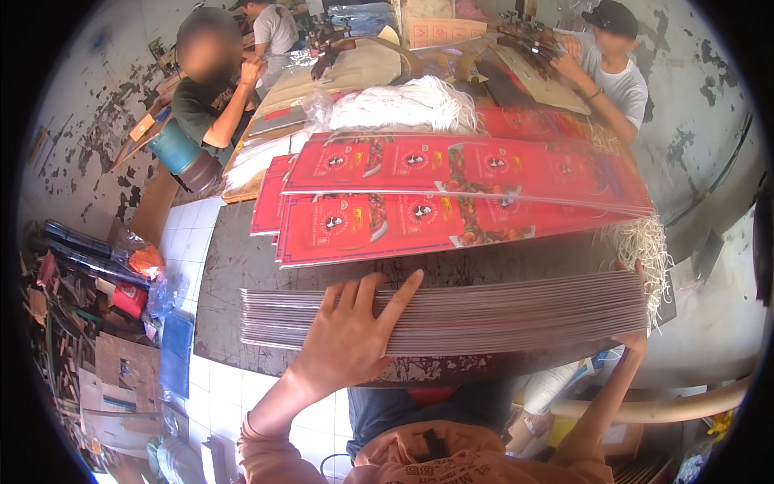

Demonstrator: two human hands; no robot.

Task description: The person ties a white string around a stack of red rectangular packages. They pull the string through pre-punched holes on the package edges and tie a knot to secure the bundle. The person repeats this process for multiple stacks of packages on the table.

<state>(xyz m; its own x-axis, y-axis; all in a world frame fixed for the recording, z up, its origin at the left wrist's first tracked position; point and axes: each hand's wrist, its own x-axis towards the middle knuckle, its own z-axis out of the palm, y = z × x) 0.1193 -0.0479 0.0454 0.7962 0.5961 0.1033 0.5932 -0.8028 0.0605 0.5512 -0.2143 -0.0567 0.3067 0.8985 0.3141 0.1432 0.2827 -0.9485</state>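
A long stack of thin grey strips or sheets [459, 310], seen edge-on, lies across the near part of the dark worktable. My left hand [351, 323] spans its left half from above, fingers spread over the far edge and thumb at the near edge. At the stack's right end, my right hand [634, 335] wraps round the end, with fingers partly hidden behind it. Just beyond, overlapping red printed sheets [339, 222] with food pictures lie in long rows, apart from both hands.
A bundle of white string [403, 105] lies behind the red sheets; loose cream strands [645, 250] hang at the table's right edge. Co-workers [613, 73] sit at the far right and far left. A blue-green drum [181, 149] stands left. Scrap pieces [121, 371] crowd the left floor.
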